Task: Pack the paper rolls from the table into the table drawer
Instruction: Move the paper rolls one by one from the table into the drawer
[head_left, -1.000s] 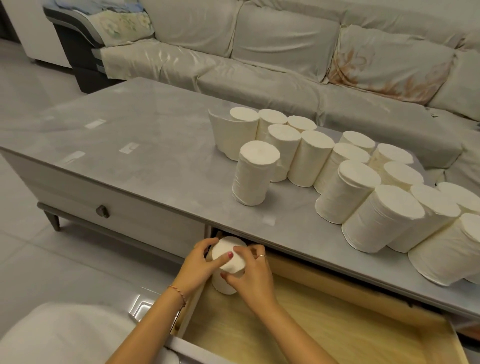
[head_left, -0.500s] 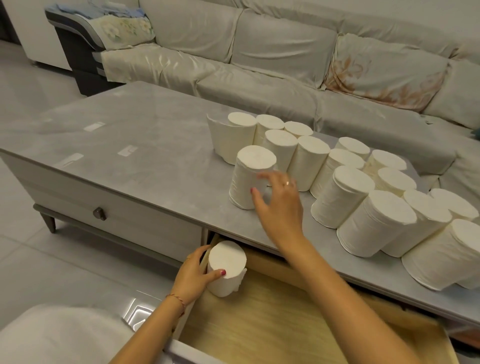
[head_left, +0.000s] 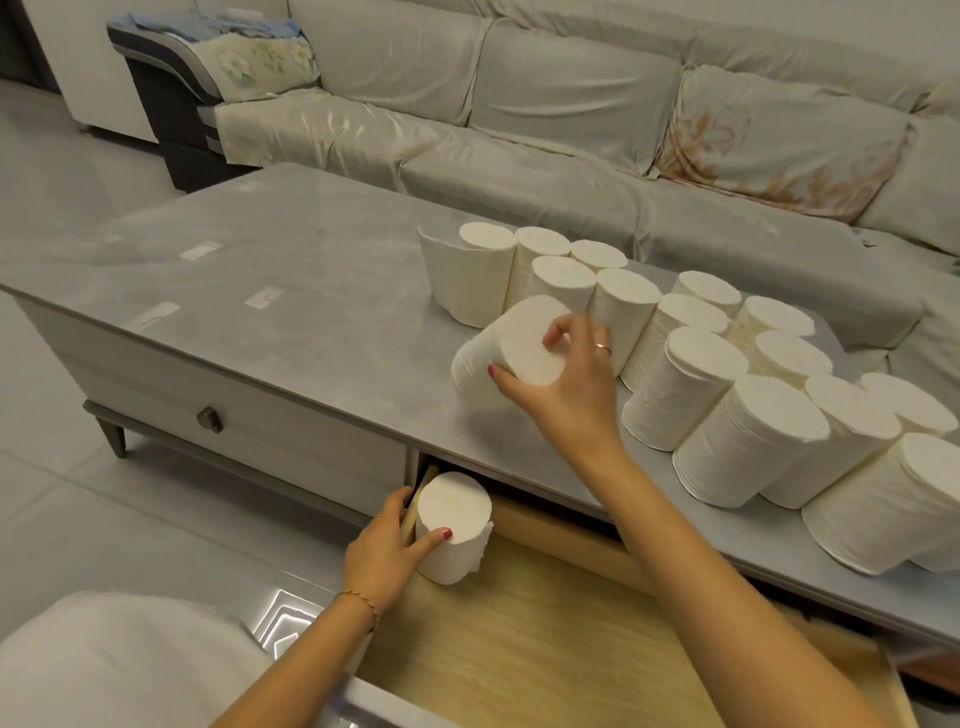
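**Bare arms, painted nails, a few small ornaments**

Both forearms are bare, with no sleeves in view. The left hand (head_left: 382, 551) has red-painted nails, a thin ring on one of the fingers (head_left: 378, 518), and a slim red-and-gold cord bracelet (head_left: 361, 603) around the wrist. The right hand (head_left: 563, 384) has the same red nail polish and a narrow gold-coloured ring (head_left: 602, 346). A pale, whitish garment (head_left: 119, 660) covers the lap at lower left.

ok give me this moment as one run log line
stage: packing | left hand: holds upright roll in drawer corner | right hand: grips tilted roll on table | remaining rolls: upright on table
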